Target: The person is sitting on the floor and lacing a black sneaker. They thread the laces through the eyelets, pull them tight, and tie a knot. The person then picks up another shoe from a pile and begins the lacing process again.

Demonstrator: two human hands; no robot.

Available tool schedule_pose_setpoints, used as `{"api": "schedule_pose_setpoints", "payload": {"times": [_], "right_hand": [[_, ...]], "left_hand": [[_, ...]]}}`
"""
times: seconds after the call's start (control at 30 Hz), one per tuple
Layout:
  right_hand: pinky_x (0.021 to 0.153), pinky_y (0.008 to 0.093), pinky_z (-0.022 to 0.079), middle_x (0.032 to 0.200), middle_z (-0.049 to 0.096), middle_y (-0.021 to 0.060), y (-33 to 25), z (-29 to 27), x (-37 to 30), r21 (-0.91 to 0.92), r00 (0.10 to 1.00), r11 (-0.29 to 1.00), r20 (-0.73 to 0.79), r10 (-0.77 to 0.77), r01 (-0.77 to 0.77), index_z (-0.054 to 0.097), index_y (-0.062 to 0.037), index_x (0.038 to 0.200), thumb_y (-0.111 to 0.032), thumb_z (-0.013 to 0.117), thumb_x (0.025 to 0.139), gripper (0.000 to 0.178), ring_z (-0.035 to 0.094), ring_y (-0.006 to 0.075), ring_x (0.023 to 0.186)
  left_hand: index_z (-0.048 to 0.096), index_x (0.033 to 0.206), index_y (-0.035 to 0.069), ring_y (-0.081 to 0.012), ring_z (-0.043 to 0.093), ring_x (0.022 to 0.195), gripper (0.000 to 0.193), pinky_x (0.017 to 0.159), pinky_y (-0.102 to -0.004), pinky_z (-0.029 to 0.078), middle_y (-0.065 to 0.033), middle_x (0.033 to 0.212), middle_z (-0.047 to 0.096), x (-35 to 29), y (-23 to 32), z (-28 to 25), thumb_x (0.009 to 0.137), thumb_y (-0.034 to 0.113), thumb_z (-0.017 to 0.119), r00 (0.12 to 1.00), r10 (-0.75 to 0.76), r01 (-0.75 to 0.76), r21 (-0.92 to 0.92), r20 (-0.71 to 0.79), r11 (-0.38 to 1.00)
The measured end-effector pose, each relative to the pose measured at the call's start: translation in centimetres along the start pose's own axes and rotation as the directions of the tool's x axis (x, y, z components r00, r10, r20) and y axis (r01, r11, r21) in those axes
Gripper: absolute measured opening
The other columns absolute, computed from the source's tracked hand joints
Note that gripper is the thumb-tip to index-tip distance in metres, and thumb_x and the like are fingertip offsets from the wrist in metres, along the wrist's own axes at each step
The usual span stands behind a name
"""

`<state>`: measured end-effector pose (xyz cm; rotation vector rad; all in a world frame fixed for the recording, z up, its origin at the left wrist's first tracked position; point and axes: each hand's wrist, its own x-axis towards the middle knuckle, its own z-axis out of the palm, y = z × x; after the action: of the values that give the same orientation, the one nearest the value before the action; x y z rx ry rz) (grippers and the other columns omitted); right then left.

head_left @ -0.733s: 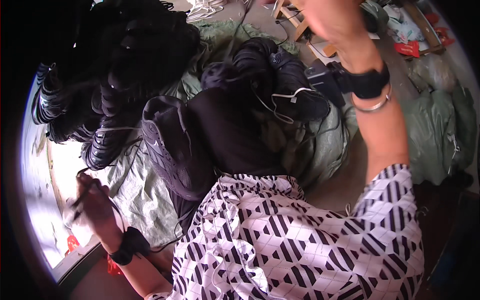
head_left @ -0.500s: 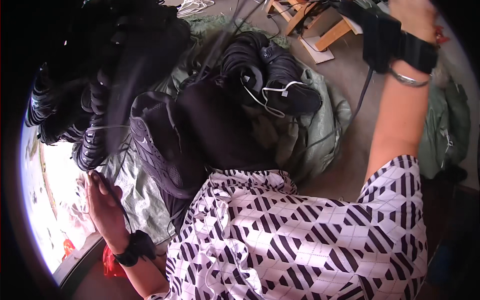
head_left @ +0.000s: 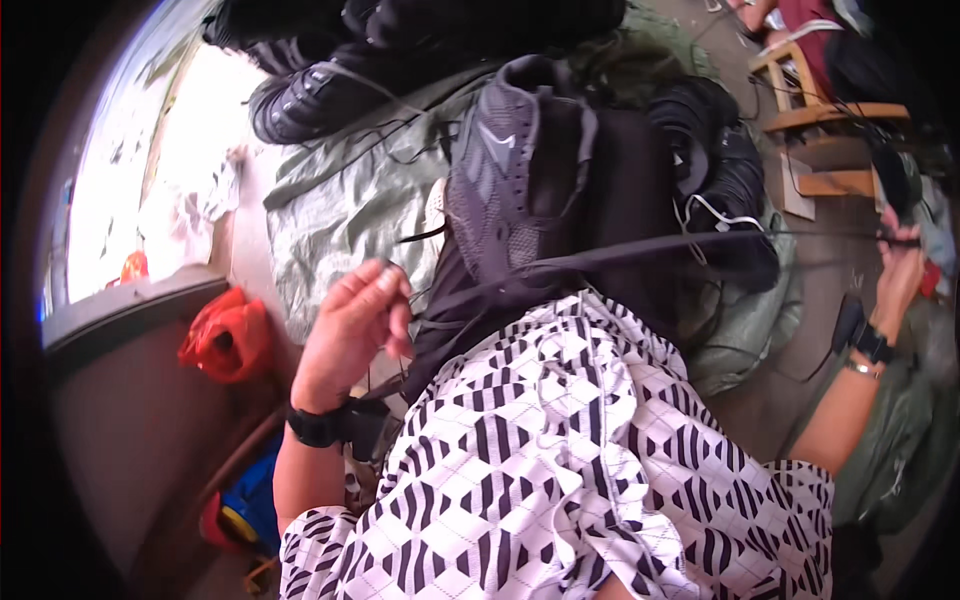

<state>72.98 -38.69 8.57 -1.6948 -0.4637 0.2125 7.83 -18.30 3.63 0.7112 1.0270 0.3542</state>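
A dark grey and black mesh shoe upper [head_left: 490, 180] without a visible sole lies across my lap, its toe toward me. Over its toe runs a long black shoelace [head_left: 640, 248], drawn out sideways and partly blurred. At the far right, my right hand [head_left: 900, 265] grips one end with the arm stretched out. My left hand [head_left: 360, 315] is left of the toe, fingers curled and thumb pressed in; the lace's blurred other end runs toward it, its grip partly hidden. A short black lace end [head_left: 422, 236] lies beside the upper.
Bundles of stacked black shoe uppers [head_left: 320, 95] lie ahead, with another tied bundle [head_left: 735, 185] right of my lap. Green-grey woven sacking [head_left: 330, 210] spreads beneath them. A red plastic bag [head_left: 228, 335] sits at left, a wooden stool [head_left: 840, 115] at far right near another person [head_left: 805, 20].
My right hand has come down from the upper right and swung outward, drawing the lace across. My left hand has curled its fingers from nearly straight. The view has turned, showing more at left.
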Motion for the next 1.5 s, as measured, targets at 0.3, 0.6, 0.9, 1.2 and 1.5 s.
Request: {"api": "schedule_pose_setpoints", "payload": {"times": [0.3,0.6,0.9,1.2,1.5], "right_hand": [[0.073,0.0351,0.049,0.104,0.068,0.016,10.5,-15.7,-0.8,0.057,0.835,0.976,-0.51,0.208,-0.208,0.049,-0.0052,0.102,-0.034,0.038,0.098,0.031,0.067,0.0238,0.087],[0.051,0.0316,0.046,0.065,0.061,0.0063,7.1,0.4,-10.8,-0.799,0.705,0.487,0.57,0.422,0.354,0.062,0.002,0.074,-0.005,0.07,0.077,0.011,0.06,0.0144,0.055],[0.062,0.0215,0.05,0.086,0.064,0.0039,-3.8,16.4,-20.1,-0.346,0.352,0.917,0.898,0.263,0.199,0.067,0.0026,0.094,0.001,0.059,0.087,0.011,0.061,0.0102,0.072],[0.066,0.037,0.05,0.082,0.061,0.0093,-0.2,22.5,-25.6,0.023,0.108,0.746,0.986,-0.126,0.665,0.064,-0.0025,0.082,-0.01,0.069,0.078,0.01,0.062,0.028,0.071],[0.054,0.0192,0.039,0.07,0.056,-0.0038,-5.6,22.2,-22.7,-0.342,0.212,0.938,0.914,0.345,-0.053,0.059,-0.0028,0.084,-0.011,0.061,0.091,0.011,0.051,0.0022,0.059]], "left_hand": [[0.054,0.097,0.01,-0.0051,0.041,0.046,0.02,0.044,-0.0211,0.037,0.004,0.066,0.05,0.2,-6.2,-5.5,0.101,0.028,0.047,0.959,-0.065,0.026,-0.14,-0.275,0.99],[0.055,0.127,0.003,-0.0204,0.067,0.077,0.041,0.068,-0.0339,0.053,-0.016,0.108,0.066,2.4,-6.2,-8.6,0.091,0.022,0.064,0.902,0.432,-0.017,0.998,-0.011,0.06],[0.067,0.102,0.002,-0.0233,0.066,0.075,0.017,0.069,-0.0298,0.051,-0.0117,0.087,0.068,2.4,1.2,3.6,0.086,0.007,0.063,0.902,0.079,-0.428,0.862,0.423,0.271],[0.066,0.11,0.001,-0.0228,0.068,0.086,0.025,0.079,-0.0297,0.052,-0.0115,0.096,0.069,3.1,2.0,7.1,0.085,0.0,0.064,0.785,0.424,-0.619,0.613,0.452,0.491],[0.067,0.107,-0.001,-0.0079,0.06,0.077,0.02,0.069,-0.0237,0.048,-0.004,0.081,0.066,5.1,1.5,10.8,0.095,0.014,0.061,0.822,0.175,-0.494,0.525,0.542,0.693]]}}
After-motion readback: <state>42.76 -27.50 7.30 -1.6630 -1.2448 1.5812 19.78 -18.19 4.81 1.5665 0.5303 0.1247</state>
